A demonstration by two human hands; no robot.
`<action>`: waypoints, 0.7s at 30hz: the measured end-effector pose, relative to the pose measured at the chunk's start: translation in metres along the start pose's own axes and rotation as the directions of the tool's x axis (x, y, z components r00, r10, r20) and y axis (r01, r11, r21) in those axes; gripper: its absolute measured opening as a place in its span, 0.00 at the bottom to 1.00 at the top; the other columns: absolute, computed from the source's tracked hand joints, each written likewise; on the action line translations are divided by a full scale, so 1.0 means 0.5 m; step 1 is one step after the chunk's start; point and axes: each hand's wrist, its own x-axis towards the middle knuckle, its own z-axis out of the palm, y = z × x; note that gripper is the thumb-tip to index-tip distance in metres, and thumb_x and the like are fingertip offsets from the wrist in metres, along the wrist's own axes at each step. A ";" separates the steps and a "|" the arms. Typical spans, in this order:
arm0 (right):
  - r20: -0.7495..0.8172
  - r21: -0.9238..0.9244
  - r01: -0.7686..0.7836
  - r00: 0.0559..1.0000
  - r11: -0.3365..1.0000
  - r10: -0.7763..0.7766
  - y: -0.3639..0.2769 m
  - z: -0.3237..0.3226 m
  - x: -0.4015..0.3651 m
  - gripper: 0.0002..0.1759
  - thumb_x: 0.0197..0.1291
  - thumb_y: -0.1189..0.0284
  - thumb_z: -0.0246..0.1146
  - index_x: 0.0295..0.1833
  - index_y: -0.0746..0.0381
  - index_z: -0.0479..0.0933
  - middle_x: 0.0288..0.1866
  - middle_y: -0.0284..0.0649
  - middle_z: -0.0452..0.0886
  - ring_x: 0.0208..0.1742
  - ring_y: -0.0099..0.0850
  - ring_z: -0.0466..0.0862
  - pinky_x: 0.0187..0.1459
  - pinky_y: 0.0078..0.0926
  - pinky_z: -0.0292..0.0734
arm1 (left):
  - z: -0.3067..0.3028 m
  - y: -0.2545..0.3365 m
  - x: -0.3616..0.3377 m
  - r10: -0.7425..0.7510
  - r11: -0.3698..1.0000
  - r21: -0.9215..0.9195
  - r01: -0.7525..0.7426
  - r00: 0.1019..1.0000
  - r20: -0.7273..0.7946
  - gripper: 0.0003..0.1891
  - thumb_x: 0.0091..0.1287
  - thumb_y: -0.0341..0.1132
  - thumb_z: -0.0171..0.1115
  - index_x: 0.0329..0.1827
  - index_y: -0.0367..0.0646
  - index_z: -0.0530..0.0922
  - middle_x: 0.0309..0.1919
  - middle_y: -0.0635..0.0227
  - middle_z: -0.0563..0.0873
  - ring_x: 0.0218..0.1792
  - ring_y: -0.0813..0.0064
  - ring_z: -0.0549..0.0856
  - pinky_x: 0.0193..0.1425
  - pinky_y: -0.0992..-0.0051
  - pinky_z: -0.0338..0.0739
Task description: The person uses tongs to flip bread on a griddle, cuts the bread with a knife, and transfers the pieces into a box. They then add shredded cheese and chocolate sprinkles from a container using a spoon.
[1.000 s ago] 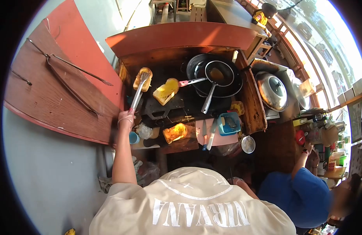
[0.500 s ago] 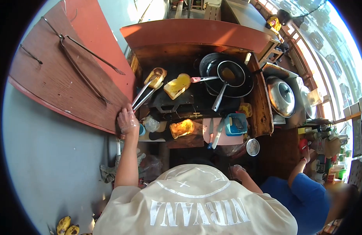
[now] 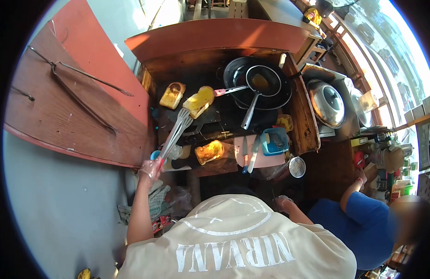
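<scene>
My left hand, in a clear plastic glove, grips the red handle end of metal tongs. Their slotted tips reach the near left edge of a yellow-topped bread slice on the dark griddle. Left of that slice lies a browned slice, apart from the tongs. Another toasted slice rests on a wooden board closer to me. Down beside my shirt is my gloved right hand, its fingers mostly hidden.
Two pans sit nested at the griddle's right. Knives lie on a pink board beside a blue container. A metal cup stands nearby. A person in a blue shirt works at my right.
The tongs have let go of the browned slice at the left, leaving it on the griddle. They have swung right to the yellow-topped slice, and the whole view has shifted slightly.
</scene>
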 end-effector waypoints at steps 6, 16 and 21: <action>-0.083 -0.032 -0.069 0.994 0.997 0.067 0.008 0.028 -0.047 0.10 0.55 0.66 0.64 0.37 0.59 0.85 0.37 0.44 0.87 0.40 0.39 0.88 0.37 0.41 0.81 | 0.072 0.051 0.162 0.006 0.996 -0.091 0.014 0.976 0.218 0.17 0.73 0.50 0.59 0.34 0.46 0.81 0.19 0.71 0.81 0.14 0.85 0.73 0.13 0.82 0.61; -0.319 -0.030 0.143 0.937 0.989 -0.145 0.128 0.213 0.031 0.11 0.54 0.66 0.65 0.43 0.54 0.85 0.43 0.47 0.88 0.47 0.43 0.88 0.45 0.44 0.83 | 0.171 0.200 0.135 0.847 0.346 0.894 -0.285 0.505 -0.167 0.15 0.70 0.45 0.59 0.47 0.43 0.83 0.31 0.58 0.86 0.35 0.57 0.87 0.42 0.57 0.79; -0.244 -0.210 0.307 0.903 0.928 -0.354 0.230 0.272 0.086 0.13 0.61 0.64 0.59 0.43 0.58 0.83 0.39 0.44 0.87 0.38 0.43 0.87 0.38 0.46 0.81 | 0.161 0.191 0.147 0.956 0.036 0.997 -0.066 0.293 -0.015 0.15 0.70 0.39 0.57 0.57 0.48 0.78 0.36 0.64 0.80 0.38 0.60 0.81 0.42 0.60 0.78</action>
